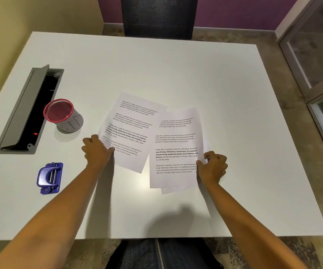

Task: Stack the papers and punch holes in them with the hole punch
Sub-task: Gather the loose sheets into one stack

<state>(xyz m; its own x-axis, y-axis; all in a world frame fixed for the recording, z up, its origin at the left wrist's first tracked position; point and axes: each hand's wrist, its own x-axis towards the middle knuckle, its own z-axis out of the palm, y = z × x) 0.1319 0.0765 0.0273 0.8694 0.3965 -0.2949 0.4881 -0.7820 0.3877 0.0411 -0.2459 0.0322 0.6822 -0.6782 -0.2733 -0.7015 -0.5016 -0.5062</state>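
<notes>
Papers mid-worktop, tools to the left

On the white worktop (176,70), two overlapping groups of printed white paper sheets (149,136) lie centrally; the blue metal hole punch (49,178) sits left, nearer than the red mesh pen cup (63,116).

A white table (176,70) carries overlapping printed papers (174,144) near its middle; a blue punch (49,178) lies at left. A red-rimmed mesh cup (63,116) stands beside an open cable hatch (28,111).

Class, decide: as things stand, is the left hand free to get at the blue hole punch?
Probably yes. The hole punch lies alone on the table, just left of the forearm, nothing between; but the left hand first must leave the papers.
</notes>
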